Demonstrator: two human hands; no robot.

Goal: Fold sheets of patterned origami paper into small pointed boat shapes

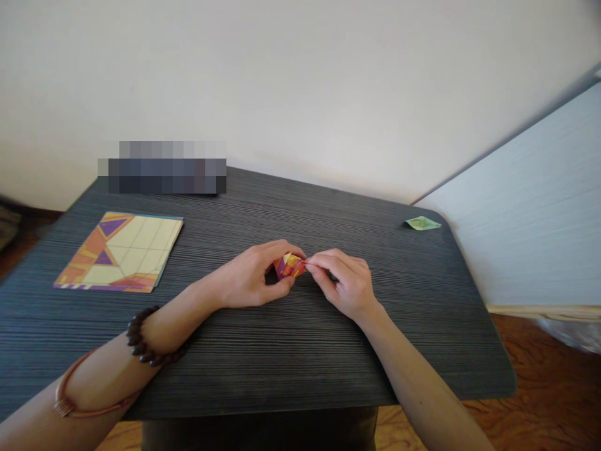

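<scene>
Two hands: left hand (253, 275) clasps folded paper (290, 266), partly hiding it; right hand (346, 282) pinches its tip.
Bench (282, 369), left: sheets (134, 250), blurred object (164, 169) behind.
Bench, far right: green paper (423, 223).

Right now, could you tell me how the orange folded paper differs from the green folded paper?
The orange folded paper mixes orange, yellow and purple, while the green folded paper is mostly light green. The left hand holds the orange one and the right hand pinches its end; the green one lies untouched near the table's far right corner. Both are small.
</scene>
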